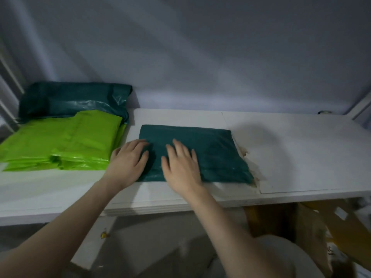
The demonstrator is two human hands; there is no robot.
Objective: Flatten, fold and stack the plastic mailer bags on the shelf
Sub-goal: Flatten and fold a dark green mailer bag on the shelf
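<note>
Pressed flat on dark green mailer bag (200, 149) with both hands: left hand (128, 163) on its left edge, right hand (181, 167) just beside, fingers straight and slightly spread. Lay flat at mid-front of white shelf (301, 153). Stacked at left: lime green bags (64, 141), dark green bags (74, 99) behind.

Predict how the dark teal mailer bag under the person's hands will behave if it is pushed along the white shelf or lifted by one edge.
The dark teal mailer bag looks like thin, glossy plastic, so it would probably slide easily on the white shelf. It lies flat under the left hand and right hand, so lifted by one edge it would likely droop.
</note>
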